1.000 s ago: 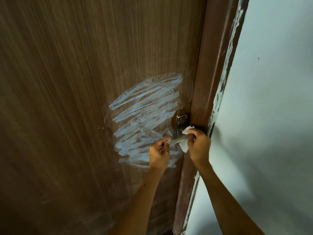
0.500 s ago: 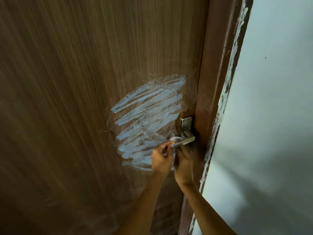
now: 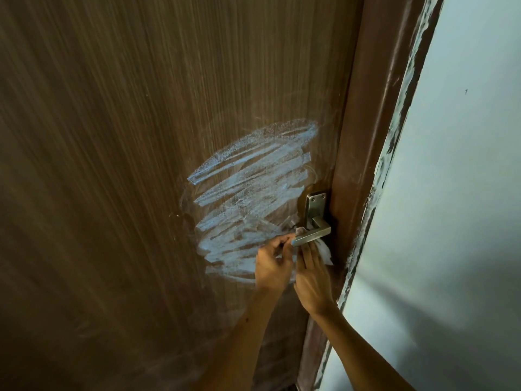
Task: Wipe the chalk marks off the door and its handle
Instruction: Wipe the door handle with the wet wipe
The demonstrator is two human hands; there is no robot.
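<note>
Brown wood-grain door (image 3: 118, 165), seen from below and close. Broad patch of pale blue-white chalk marks (image 3: 248, 190) scrawled in slanting strokes across the panel, just left of the handle and reaching down behind the hands. Metal lever handle (image 3: 313, 238) near the door's right edge, mounted on a narrow backplate (image 3: 315, 206) with two screws at its top; lever pointing left and slightly downward, its free end dusted pale blue.

Left hand (image 3: 272, 268) raised from below, fingers curled together, thumb and fingertips pinching at the free end of the lever. Whether a bit of cloth also sits in that pinch: cannot tell.

Right hand (image 3: 311, 280) just beside the left, touching it, held under the lever with the back of the hand toward the camera. Fingers straight and pressed together, pointing up, holding a white wipe (image 3: 324, 249) against the lever's underside; crumpled white folds showing to the right of the fingers, and a small greyish tuft above the lever near the backplate.

Dark brown door frame (image 3: 363, 142) just right of the handle. Pale wall (image 3: 456, 207) beyond it, with ragged, flaking paint (image 3: 394, 142) along the edge where wall meets frame. Both forearms bare, entering from the bottom.
</note>
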